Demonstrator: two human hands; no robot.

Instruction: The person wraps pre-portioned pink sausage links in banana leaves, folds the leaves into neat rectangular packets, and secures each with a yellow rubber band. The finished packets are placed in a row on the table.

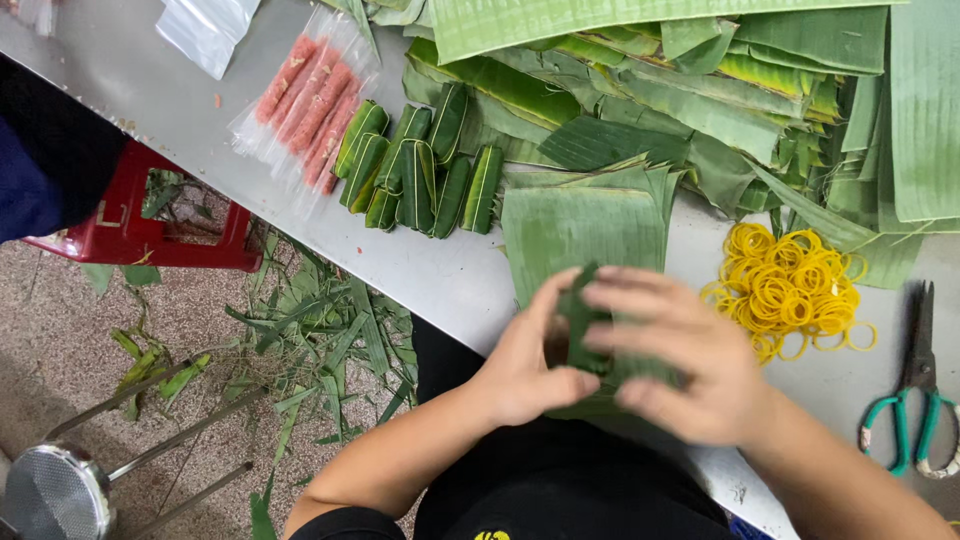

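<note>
Hiding most of leaf bundle (580, 315): blurred right hand (680, 355).

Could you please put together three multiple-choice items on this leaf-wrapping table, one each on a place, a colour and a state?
1. Where do the scissors lie?
A. at the table's right edge, beside the rubber bands
B. on the red stool
C. on the pink sausages

2. What colour are the rubber bands?
A. blue
B. yellow
C. white

3. What are the left hand and right hand doing?
A. resting flat, empty
B. cutting with the scissors
C. together gripping a green leaf bundle

Answers: 1 A, the green-handled scissors lie just right of the band pile; 2 B, the heap is bright yellow; 3 C, both hands close around the folded leaf.
</note>
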